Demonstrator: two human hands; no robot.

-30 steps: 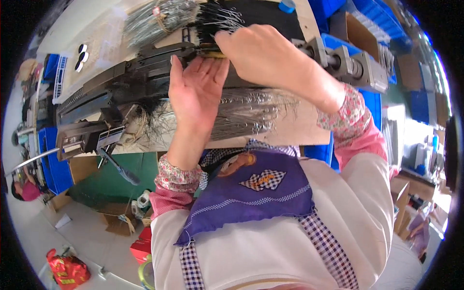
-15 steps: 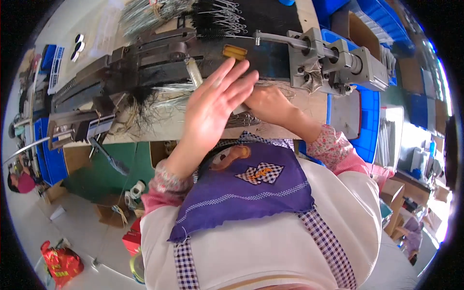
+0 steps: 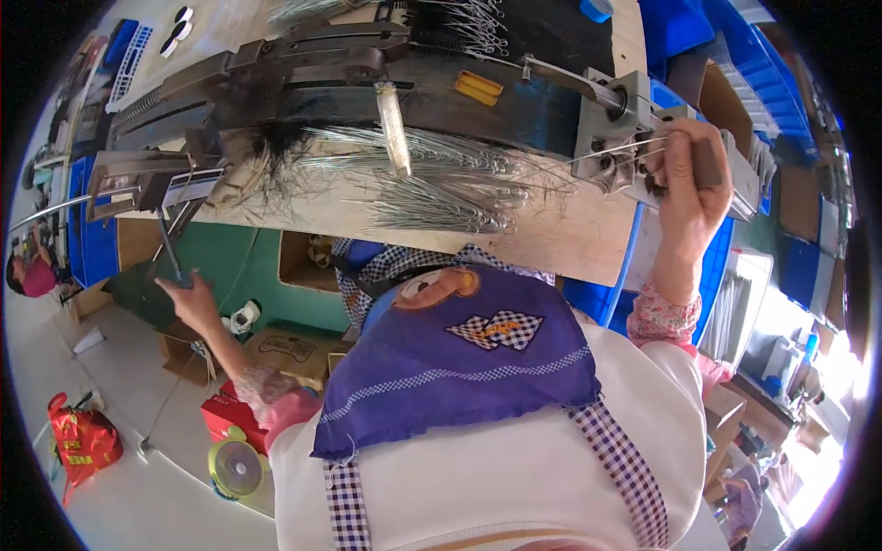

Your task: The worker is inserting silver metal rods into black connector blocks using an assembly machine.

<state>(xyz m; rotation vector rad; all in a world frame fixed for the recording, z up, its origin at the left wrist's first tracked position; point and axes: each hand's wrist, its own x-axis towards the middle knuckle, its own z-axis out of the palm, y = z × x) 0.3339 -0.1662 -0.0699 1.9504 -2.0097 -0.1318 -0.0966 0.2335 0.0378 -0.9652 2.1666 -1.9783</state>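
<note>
My left hand (image 3: 195, 305) is low at the left, closed around the end of a dark lever handle (image 3: 171, 253) that hangs from the machine. At the right, my right hand (image 3: 694, 184) is raised beside the grey spindle unit (image 3: 614, 115). Its fingers are closed on thin metal wires (image 3: 632, 149) that stick out to the left. Between the hands, a bundle of bent silver wires (image 3: 441, 202) lies on the wooden bench, with more wires behind it. A pale flat bar (image 3: 392, 129) slants over them from the dark metal machine (image 3: 303, 60).
Looped wire pieces (image 3: 478, 28) and a yellow block (image 3: 479, 88) rest on the dark machine bed. Blue crates (image 3: 707, 55) stand at the right. A green fan (image 3: 236, 467) and a red bag (image 3: 84, 439) are on the floor at left.
My hands have parted from the middle of the bench. The left moved down and left onto the lever handle; the right moved right to the spindle unit with wires in it.
</note>
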